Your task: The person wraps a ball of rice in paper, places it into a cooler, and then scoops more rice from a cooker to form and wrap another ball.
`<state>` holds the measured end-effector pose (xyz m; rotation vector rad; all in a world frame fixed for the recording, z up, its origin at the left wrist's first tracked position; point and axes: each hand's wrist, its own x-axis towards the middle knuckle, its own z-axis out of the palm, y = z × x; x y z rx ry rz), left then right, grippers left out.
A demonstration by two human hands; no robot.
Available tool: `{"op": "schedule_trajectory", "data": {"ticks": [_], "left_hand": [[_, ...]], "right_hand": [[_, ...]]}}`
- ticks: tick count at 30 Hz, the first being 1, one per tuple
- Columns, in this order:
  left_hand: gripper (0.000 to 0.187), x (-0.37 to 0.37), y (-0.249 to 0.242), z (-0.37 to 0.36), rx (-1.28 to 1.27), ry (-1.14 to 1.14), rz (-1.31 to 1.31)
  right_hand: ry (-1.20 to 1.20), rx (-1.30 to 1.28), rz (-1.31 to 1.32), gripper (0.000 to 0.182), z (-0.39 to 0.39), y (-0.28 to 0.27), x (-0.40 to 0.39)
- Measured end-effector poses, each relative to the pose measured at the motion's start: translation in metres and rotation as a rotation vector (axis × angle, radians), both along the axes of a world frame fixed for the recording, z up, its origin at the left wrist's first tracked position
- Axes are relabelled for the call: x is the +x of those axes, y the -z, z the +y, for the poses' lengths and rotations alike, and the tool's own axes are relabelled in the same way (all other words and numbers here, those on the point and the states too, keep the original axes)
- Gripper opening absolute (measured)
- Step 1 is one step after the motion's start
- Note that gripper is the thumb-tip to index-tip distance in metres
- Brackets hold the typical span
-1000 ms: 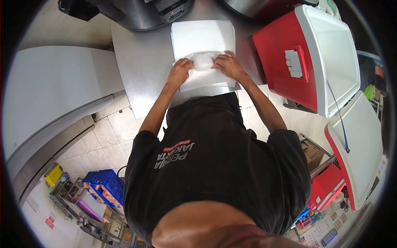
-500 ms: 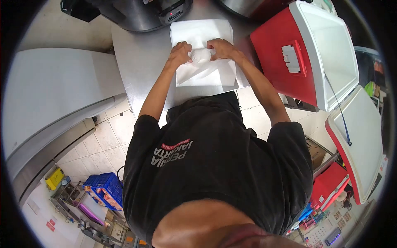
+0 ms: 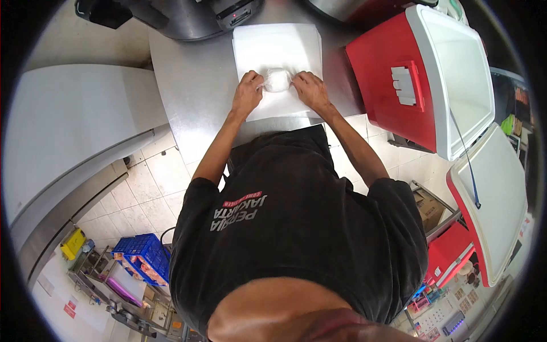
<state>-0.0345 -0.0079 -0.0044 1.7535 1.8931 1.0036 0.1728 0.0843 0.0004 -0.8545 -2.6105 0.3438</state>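
Head view, looking straight down: both arms reach forward over the steel desk (image 3: 194,85), elbows slightly bent, wrists low. The left hand (image 3: 247,94) lies palm down on the white paper (image 3: 277,45), its fingers (image 3: 254,81) curled and pinching the left end of one small white wrapped bundle (image 3: 277,80). The right hand (image 3: 308,89) mirrors it, fingers (image 3: 298,80) pressed to the bundle's right end. That single bundle sits between the two hands, in the middle of the paper sheet near the desk's front edge. One red cooler (image 3: 393,85) stands open at the right, its white lid (image 3: 496,199) hanging down. One metal machine (image 3: 194,17) sits behind the paper. On the tiled floor, one blue crate (image 3: 145,253).
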Motion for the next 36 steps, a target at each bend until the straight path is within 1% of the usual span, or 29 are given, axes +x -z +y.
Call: {"op": "schedule_trajectory", "data": {"ticks": [1,2,3,4,7,8,9,11,13,15,16,18,20,21,23,24,26,30,32,33,34,35,36], "left_hand": [[0.017,-0.001,0.003,-0.001,0.038,0.032,0.033],[0.018,-0.001,0.003,0.000,0.077,0.064,0.068],[0.018,-0.001,0.002,0.000,0.077,0.065,0.068],[0.017,-0.001,0.002,-0.001,0.071,0.073,0.105],[0.015,-0.002,0.010,-0.001,0.080,0.106,0.193],[0.013,-0.002,0.011,-0.001,0.094,0.130,0.245],[0.013,-0.002,0.011,-0.001,0.093,0.130,0.242],[0.014,-0.004,0.013,-0.004,0.093,0.181,0.365],[0.017,-0.008,0.015,-0.005,0.092,0.215,0.387],[0.020,-0.012,0.013,-0.007,0.089,0.246,0.409],[0.022,-0.013,0.012,-0.009,0.134,0.253,0.393],[0.025,-0.012,0.004,-0.015,0.169,0.255,0.372],[0.024,-0.009,-0.002,-0.015,0.188,0.207,0.273],[0.024,-0.006,0.000,-0.016,0.184,0.206,0.274],[0.017,0.001,0.003,-0.013,0.083,0.063,0.027],[0.017,0.003,0.003,-0.011,0.083,0.067,0.028],[0.016,0.005,0.002,-0.001,-0.156,-0.150,-0.220],[0.013,0.010,0.004,0.011,-0.230,-0.196,-0.166],[0.019,0.017,0.007,0.018,-0.088,-0.395,-0.068],[0.019,0.018,0.008,0.017,-0.086,-0.392,-0.069],[0.022,0.017,0.008,0.016,-0.109,-0.346,-0.008],[0.024,0.016,0.006,0.016,-0.130,-0.301,0.054],[0.024,0.016,0.004,0.017,-0.119,-0.304,0.056]], "right_hand": [[0.001,-0.003,-0.002,0.014,-0.002,0.004,0.001],[0.000,0.027,0.075,0.015,-0.002,0.007,0.001],[0.001,0.059,0.153,0.015,-0.002,0.009,0.000],[0.004,0.057,0.152,0.015,-0.004,0.011,0.001],[-0.009,0.045,0.135,0.017,-0.005,0.013,0.002],[-0.033,0.074,0.097,0.017,-0.005,0.010,0.003],[-0.058,0.104,0.058,0.017,-0.005,0.007,0.002],[-0.054,0.087,0.038,0.019,-0.005,0.007,0.002],[-0.050,0.073,0.017,0.021,-0.007,0.008,0.003],[-0.033,0.058,0.052,0.029,-0.012,0.007,0.005],[-0.037,0.059,0.050,0.029,-0.014,0.006,0.006],[-0.009,0.046,-0.021,0.037,-0.023,0.001,0.006],[0.003,0.036,-0.035,0.037,-0.028,-0.001,0.005],[0.023,0.029,-0.048,0.038,-0.031,-0.001,0.004],[0.038,0.021,-0.063,0.038,-0.035,-0.001,0.004],[0.054,0.015,-0.080,0.038,-0.036,-0.001,0.003],[0.065,0.040,-0.095,0.038,-0.035,0.000,0.001],[0.076,0.031,-0.103,0.039,-0.040,0.001,0.003],[0.084,0.009,-0.098,0.040,-0.039,0.002,0.002],[0.087,-0.029,-0.104,0.040,-0.042,0.002,0.004],[0.086,-0.023,-0.104,0.040,-0.045,0.003,0.006],[0.115,-0.059,-0.076,0.041,-0.047,0.003,0.006],[0.145,-0.091,-0.045,0.042,-0.046,0.003,0.006]]}}
